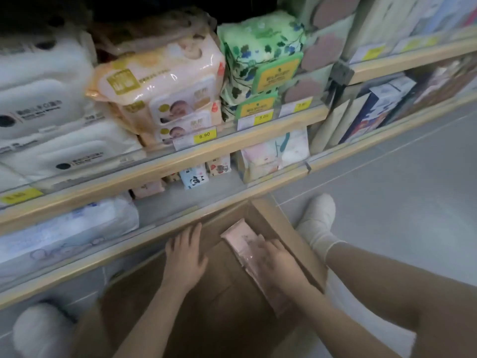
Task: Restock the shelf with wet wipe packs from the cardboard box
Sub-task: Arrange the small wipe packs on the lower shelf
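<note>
Cardboard box (281,228) open on the grey floor, hard against the front edge of the lowest shelf (180,215), between two white-socked feet. Inside, along the right wall, a row of pink wet wipe packs (241,240) stood on edge, wrapped in glossy film; print on them too blurred to read. Bare brown bottom across the left part of the box.

Right hand (273,257) laid over the top of the pink row, fingers bent down onto the packs; blurred, so cannot tell whether really gripping or only resting. Left hand (184,254) flat and relaxed over the box's far left part, near the shelf edge, fingers straight, holding nothing.

Lowest shelf: small packs toward the back, among them a pale blue panda pack (194,179) and a pink pack (148,189), with a large bluish-white bundle (64,228) at the left end and a pastel bundle (273,153) at the right end.

Shelf above: white packs with black dots (44,99) at left, peach baby-wipe packs (165,83) in the middle, green floral packs (260,55) to the right. Yellow price tag (205,136) on the front edge reading 9.90; next tag (263,117) seemingly 5.00, soft. Other lettering unreadable.
</note>
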Tool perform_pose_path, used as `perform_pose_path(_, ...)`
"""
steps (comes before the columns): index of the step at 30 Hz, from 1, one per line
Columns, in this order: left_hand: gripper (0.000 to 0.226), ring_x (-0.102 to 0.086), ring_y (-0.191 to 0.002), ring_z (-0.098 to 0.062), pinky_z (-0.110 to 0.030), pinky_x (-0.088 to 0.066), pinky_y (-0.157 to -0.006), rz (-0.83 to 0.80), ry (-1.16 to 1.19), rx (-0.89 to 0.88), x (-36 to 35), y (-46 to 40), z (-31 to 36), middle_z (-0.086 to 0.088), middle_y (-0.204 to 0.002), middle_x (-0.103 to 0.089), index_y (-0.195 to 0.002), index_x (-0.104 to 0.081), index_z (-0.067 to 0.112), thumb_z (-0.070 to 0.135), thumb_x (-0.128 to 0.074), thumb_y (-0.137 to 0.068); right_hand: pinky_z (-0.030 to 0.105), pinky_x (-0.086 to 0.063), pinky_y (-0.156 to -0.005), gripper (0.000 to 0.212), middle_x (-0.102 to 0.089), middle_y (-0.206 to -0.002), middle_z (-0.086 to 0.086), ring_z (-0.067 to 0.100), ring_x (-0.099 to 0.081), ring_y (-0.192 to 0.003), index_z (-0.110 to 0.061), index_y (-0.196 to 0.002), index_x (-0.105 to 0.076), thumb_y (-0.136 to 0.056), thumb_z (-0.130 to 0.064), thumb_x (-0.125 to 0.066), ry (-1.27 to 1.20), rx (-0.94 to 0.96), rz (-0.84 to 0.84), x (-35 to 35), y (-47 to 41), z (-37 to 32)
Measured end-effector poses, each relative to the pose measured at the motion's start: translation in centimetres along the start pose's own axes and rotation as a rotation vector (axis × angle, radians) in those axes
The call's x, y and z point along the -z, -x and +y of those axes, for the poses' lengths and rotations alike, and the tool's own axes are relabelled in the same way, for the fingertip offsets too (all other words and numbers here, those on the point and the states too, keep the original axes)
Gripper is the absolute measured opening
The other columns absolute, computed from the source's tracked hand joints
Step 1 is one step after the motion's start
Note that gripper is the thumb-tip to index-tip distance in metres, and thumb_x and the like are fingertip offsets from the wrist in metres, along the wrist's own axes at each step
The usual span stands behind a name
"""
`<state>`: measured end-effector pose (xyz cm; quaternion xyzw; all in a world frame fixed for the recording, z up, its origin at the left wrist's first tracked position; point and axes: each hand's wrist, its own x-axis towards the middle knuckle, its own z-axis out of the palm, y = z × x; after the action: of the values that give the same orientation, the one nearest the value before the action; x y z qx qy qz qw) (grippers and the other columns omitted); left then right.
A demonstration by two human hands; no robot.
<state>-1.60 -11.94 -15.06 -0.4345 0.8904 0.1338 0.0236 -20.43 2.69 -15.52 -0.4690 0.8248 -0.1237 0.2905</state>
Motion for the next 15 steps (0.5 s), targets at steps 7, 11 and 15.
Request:
perform_pose_path(7, 0.083, -0.05, -0.118, -0.033, -0.055, -0.033, -0.103, 0.124, -0.081, 0.003, -3.1, -0.3, -0.4, -0.014, -0.13, -0.052, -0.144, -0.032, 0.012, 0.027, -0.072, -0.073, 0.015, -0.034, -0.085, 0.047, -0.052, -0.118, -0.001, 0.016, -0.057, -0.105, -0.03, -0.133, -0.04, -0.089, -0.038, -0.055, -0.149, -0.336, 0.104, -4.9, -0.8, 2.9)
perform_pose_path(11, 0.081, -0.051, -0.117, -0.033, -0.054, -0.031, -0.104, 0.136, -0.077, 0.017, -3.6, -0.2, -0.1, -0.015, -0.128, -0.052, -0.142, -0.033, 0.012, 0.028, -0.073, -0.073, 0.048, -0.049, -0.084, 0.054, -0.034, -0.131, 0.01, 0.037, -0.054, -0.108, -0.022, -0.143, -0.017, -0.095, -0.028, -0.041, 0.183, -0.214, -0.066, -6.4, -1.5, 3.1)
perform_pose_path(15, 0.078, -0.049, -0.121, -0.032, -0.055, -0.032, -0.105, 0.164, -0.021, 0.004, -3.4, 0.0, -0.1, -0.015, -0.132, -0.05, -0.141, -0.036, 0.01, 0.024, -0.073, -0.074, 0.032, -0.047, -0.077, 0.052, -0.043, -0.127, 0.005, 0.028, -0.059, -0.105, -0.021, -0.136, -0.03, -0.092, -0.036, -0.052, 0.134, -0.311, -0.028, -5.4, -1.4, 2.2)
